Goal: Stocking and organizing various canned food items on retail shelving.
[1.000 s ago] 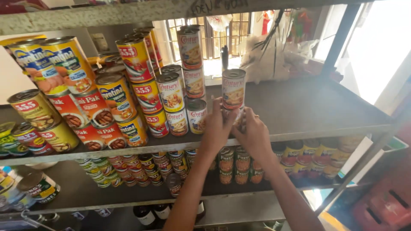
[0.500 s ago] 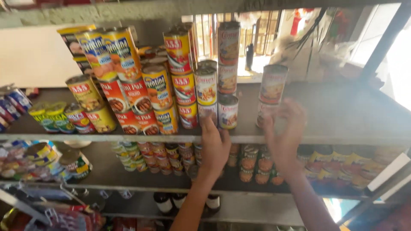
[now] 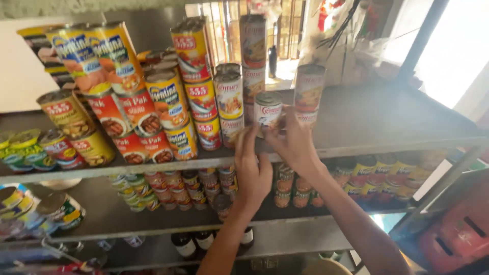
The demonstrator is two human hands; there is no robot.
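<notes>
Head view looks down at two bare hands raised to a grey metal shelf [image 3: 387,127]. Between them stands a short round tin can with a white-and-red label and a silver lid [image 3: 268,109], upright on the shelf board near its front edge. The left hand [image 3: 253,170] has its fingers spread wide and reaching up at the can's 7 o'clock, the fingertips at or just below its base; whether they touch it I cannot tell. The right hand [image 3: 294,145] curls at the can's 4 o'clock, fingertips against its lower side and partly across a taller can with a pale label [image 3: 309,94] standing just beside it at 3 o'clock.

Judging by its build, the short can should be rigid, fairly heavy if full, and smooth on the label, so it could slip from a light pinch. The curved side wall, taken from two opposite sides, looks like the safest hold; the lid rim offers a second purchase.

At the can's 9 o'clock, a stack of red-and-yellow labelled cans [image 3: 229,99] stands close, and behind at 11 o'clock rises a tall column of cans [image 3: 253,56]. That side is tight and looks easy to topple. Open shelf runs from 2 to 3 o'clock beyond the taller can. The shelf's front lip lies at 6 o'clock, with smaller cans on the lower shelf [image 3: 204,186] beneath.
</notes>
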